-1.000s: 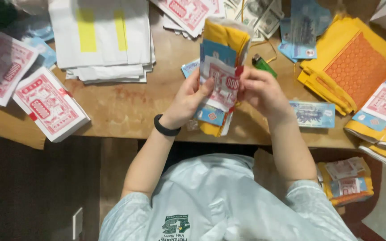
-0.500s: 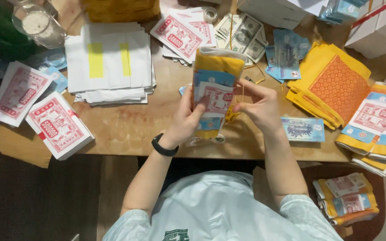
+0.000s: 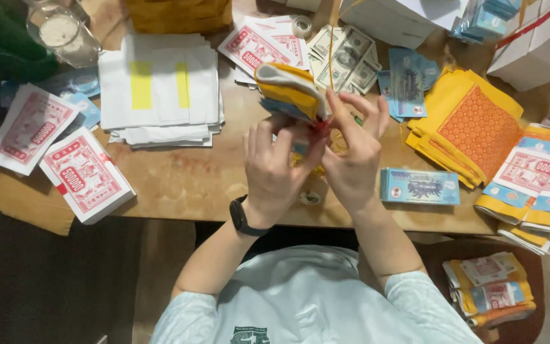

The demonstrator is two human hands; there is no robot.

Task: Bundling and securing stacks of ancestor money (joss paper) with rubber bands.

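Both my hands hold one folded bundle of paper sheets, yellow, white and blue, above the wooden table. My left hand, with a black watch on the wrist, grips the bundle's lower part. My right hand pinches it beside a thin yellow band that runs up from the bundle. The bundle's lower half is hidden behind my fingers.
A stack of white sheets with yellow strips lies at the left. Red-printed paper stacks sit at the left edge, a blue note bundle at the right, orange-yellow sheets beyond it. A glass jar stands far left. Finished bundles lie low right.
The bundle has bent over from upright and flat to folded, its top tipped left. My hands have closed together around its middle, with the yellow band now at my right fingers.
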